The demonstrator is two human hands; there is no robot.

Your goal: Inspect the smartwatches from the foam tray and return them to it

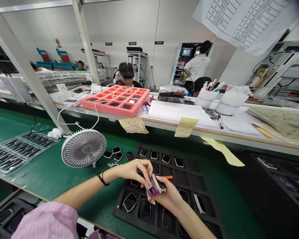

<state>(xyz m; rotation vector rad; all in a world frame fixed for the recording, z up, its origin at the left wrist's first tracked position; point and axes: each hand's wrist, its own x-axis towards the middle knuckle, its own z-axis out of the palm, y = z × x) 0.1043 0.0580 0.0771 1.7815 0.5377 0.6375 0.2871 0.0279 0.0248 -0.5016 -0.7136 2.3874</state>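
Over the black foam tray (136, 219), my right hand (173, 197) is closed around a smartwatch case with a pale frame (159, 183). Purple watch cases (152, 190) are stacked against it in the same grip. My left hand (141, 171) reaches in from the left, its fingertips pinched on the purple cases; a dark piece shows under its fingers, partly hidden. An orange strip (168, 177) sticks out beside the right thumb. Below the hands, the tray's pockets hold several watch cases, among them a pale-framed one (130, 202) and a dark one (146, 208).
A white fan (84, 148) stands left of several loose watch cases (118, 156). Clear trays of dark parts (22, 149) lie farther left. A pink foam tray (109, 107) and papers (179, 111) occupy the shelf, with yellow notes (186, 127) hanging off its edge. Another black tray (271, 186) sits right.
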